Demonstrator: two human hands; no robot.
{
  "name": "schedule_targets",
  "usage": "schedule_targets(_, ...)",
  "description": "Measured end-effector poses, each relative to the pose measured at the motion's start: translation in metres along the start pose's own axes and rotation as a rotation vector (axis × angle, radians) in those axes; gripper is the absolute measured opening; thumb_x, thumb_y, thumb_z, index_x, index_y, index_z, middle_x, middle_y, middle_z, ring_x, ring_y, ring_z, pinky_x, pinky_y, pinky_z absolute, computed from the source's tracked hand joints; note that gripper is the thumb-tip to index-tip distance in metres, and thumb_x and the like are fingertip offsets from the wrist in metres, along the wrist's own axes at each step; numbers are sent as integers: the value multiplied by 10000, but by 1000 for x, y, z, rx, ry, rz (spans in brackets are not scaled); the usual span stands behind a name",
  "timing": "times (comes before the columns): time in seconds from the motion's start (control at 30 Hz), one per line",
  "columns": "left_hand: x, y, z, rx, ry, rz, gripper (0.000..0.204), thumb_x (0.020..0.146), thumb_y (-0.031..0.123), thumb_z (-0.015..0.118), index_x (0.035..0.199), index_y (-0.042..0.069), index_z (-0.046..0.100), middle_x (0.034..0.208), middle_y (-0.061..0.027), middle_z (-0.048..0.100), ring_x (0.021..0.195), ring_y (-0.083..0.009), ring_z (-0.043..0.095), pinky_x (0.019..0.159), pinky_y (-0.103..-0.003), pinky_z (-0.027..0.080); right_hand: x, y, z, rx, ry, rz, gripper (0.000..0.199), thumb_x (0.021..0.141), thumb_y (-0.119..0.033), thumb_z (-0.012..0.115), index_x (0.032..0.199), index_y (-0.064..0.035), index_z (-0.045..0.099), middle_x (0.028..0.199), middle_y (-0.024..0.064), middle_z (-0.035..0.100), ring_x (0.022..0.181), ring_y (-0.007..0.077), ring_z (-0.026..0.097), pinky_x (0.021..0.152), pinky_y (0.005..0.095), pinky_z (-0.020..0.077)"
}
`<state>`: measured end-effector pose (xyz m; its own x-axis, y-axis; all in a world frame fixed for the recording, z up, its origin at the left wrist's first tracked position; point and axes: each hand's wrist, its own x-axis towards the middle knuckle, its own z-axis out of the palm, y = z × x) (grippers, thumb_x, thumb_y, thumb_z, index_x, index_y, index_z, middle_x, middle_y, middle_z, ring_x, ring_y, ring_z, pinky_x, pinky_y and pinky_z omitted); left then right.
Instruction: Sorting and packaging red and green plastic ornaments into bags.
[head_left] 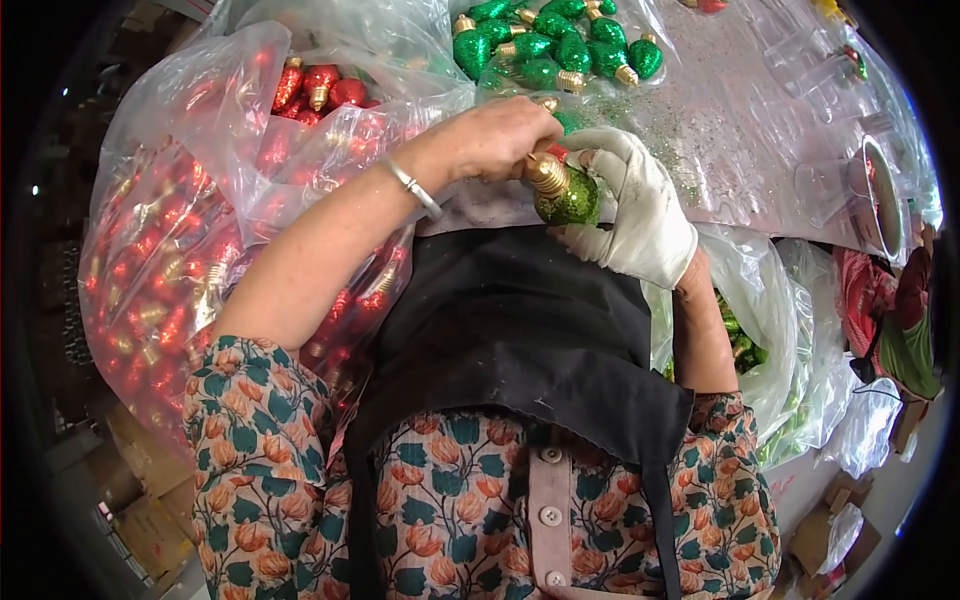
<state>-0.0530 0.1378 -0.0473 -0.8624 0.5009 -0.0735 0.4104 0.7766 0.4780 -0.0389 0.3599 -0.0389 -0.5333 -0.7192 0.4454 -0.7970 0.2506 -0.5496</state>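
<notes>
Glitter-specked table: green bulbs beyond gloved hand; red-bulb bag left.

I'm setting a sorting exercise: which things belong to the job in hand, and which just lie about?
Likely in the job:
held green bulb
bare left hand
gloved right hand
piled green bulbs
bagged red bulbs

Apparently lying about:
cardboard at lower left
loose clear plastic at right
</notes>
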Motion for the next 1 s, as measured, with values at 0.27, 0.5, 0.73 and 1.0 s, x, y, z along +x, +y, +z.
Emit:
schedule_targets(0.27, 24, 15, -6, 73, -373, -227, 257, 599, 88, 742, 819, 20, 627, 771, -164, 639, 772, -328, 634, 625, -405, 493, 18, 12, -6, 759, 121, 508, 477, 740, -217, 759, 1078, 42, 541, 1115, 164, 597, 928, 181, 596, 805, 297, 484)
schedule_targets(0.5, 33, -13, -2, 355, -295, -33, 435, 626, 165, 787, 970, -8, 586, 851, -195, 635, 878, -338, 616, 703, -424, 481, 9, 65, -5, 229, 502, 629, 517, 747, -233, 748, 1117, 47, 519, 1085, 183, 608, 929, 204, 610, 817, 326, 494)
schedule_targets(0.73, 43, -8, -5, 189, -345, 38, 472, 617, 231, 824, 926, -19, 570, 818, -195, 635, 844, -350, 621, 694, -430, 480, -20, 132, 44, -153, 360, 806, 562, 669, -293, 759, 1070, 30, 535, 1053, 239, 598, 999, 402, 589, 858, 427, 487)
schedule_targets(1.0, 37, 3, -5, 159, -170, 86, 447, 616, 245, 827, 891, 7, 566, 735, -160, 636, 732, -338, 629, 655, -415, 476, 26, 103, -16, 739, 377, 663, 686, 701, -287, 732, 1253, 34, 481, 1086, 137, 627, 955, 234, 617, 849, 343, 498)
